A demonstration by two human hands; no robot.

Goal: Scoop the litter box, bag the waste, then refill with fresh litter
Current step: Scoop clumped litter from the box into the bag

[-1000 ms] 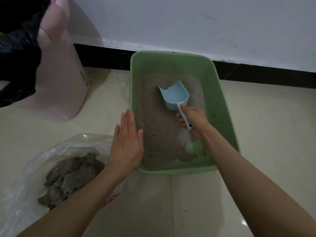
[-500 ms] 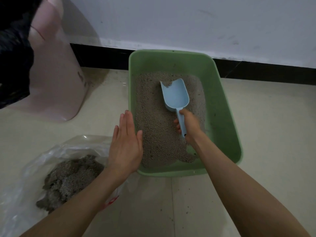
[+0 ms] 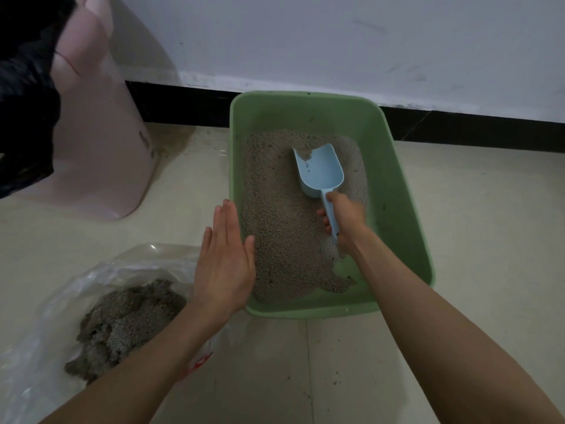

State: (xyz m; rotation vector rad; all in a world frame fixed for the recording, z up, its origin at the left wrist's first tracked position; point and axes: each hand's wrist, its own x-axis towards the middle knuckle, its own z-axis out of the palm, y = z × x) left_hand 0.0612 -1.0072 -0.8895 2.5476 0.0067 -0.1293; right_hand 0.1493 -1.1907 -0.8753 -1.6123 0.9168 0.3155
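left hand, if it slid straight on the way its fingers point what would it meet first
The left hand lies flat along the green litter box outer wall; ahead looks like bare floor up to the black baseboard, though depth is unclear.

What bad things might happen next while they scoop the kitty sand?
1. The clear bag lies slumped on the floor beside the green litter box, so clumps carried over may well miss its mouth.
2. The blue scoop has no slots, so the right hand may lift clean litter along with the waste.
3. The left hand lies flat at the box's rim, not gripping it; a hard push might slide the box.
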